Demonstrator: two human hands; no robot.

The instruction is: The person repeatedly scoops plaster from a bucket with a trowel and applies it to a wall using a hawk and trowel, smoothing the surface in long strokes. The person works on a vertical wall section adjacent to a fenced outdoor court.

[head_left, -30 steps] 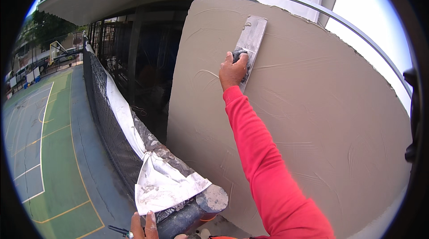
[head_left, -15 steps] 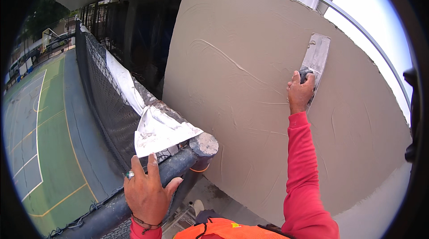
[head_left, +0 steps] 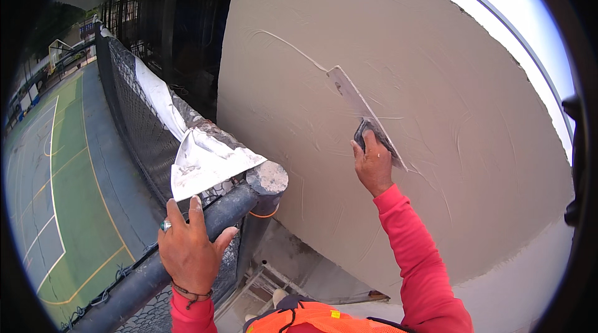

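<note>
My right hand (head_left: 375, 162) is wrapped round the dark handle of a long rectangular plastering trowel (head_left: 358, 101). The trowel's blade lies against the wet grey-beige plaster on the wall (head_left: 448, 103), tilted with its upper end to the left. A raised ridge of plaster runs from that upper end up to the left. My left hand (head_left: 192, 249) rests on the dark metal fence rail (head_left: 232, 210), thumb and fingers spread, wearing a ring and a cord bracelet. Just beyond its fingertips a white cloth (head_left: 208, 162) is draped over the fence corner.
A capped round post (head_left: 268, 178) stands at the fence corner, close to the wall. Black mesh fencing (head_left: 134, 115) runs away on the left, with a sports court (head_left: 68, 208) beyond it. Below me are metal framework (head_left: 265, 280) and the ground. A curved metal rail (head_left: 492, 22) passes at the upper right.
My right hand has swept the trowel left and down across the plaster, and its blade has turned to lean left. My left hand stays on the rail; the view has shifted slightly.
</note>
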